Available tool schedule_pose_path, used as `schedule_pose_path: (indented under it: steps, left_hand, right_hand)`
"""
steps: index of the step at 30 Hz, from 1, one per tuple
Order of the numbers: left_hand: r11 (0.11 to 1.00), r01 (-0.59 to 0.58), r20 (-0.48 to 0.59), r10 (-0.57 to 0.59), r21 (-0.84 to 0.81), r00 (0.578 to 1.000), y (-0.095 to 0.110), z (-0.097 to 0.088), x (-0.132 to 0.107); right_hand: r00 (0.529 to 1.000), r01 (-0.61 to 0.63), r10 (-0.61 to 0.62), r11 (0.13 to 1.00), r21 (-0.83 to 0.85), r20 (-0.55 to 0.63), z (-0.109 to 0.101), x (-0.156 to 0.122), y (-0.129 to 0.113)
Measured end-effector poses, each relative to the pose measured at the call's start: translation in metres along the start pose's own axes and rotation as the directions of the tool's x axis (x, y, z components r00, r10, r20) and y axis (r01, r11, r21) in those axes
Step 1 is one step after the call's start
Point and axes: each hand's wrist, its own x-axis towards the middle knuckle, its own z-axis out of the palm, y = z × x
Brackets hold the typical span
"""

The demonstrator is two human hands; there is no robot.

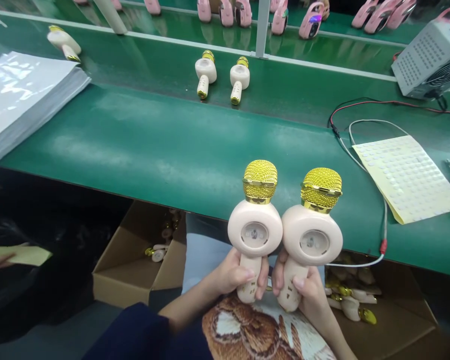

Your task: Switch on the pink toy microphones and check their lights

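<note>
I hold two cream toy microphones with gold mesh heads upright, side by side, just in front of the green bench's near edge. My left hand (234,274) is wrapped round the handle of the left microphone (255,231). My right hand (303,287) grips the handle of the right microphone (312,235). Both round bodies face me, each with a small oval window, and they nearly touch. Two more cream microphones (206,72) lie on the conveyor belt (153,65) farther back, and one (63,42) lies at the far left.
A yellow sheet of small white stickers (407,177) and a red and white cable (360,130) lie at the right, near a grey power unit (429,60). A stack of clear bags (18,100) sits at the left. Cardboard boxes (135,260) holding microphones stand below the bench. Pink devices (311,20) line the back.
</note>
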Motion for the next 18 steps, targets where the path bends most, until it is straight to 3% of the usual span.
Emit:
schedule_pose_path:
  steps: [5,12,18]
  left_hand:
    - [1.000,0.025,0.053,-0.025,0.007,0.998,-0.0010,-0.0027,0.0036]
    - [0.997,0.046,0.046,-0.044,-0.060,0.998,-0.0014,-0.0001,0.0041]
    - [0.992,-0.031,0.045,0.037,-0.125,0.998,-0.0045,0.0007,0.0052]
  right_hand:
    - [0.999,0.043,-0.042,0.999,0.020,-0.005,-0.0040,-0.0020,0.0000]
    - [0.999,0.041,-0.041,0.996,0.076,-0.001,-0.0020,-0.0002,-0.0015]
    - [0.999,0.045,-0.045,0.995,0.093,-0.001,-0.0048,0.0000,0.0013]
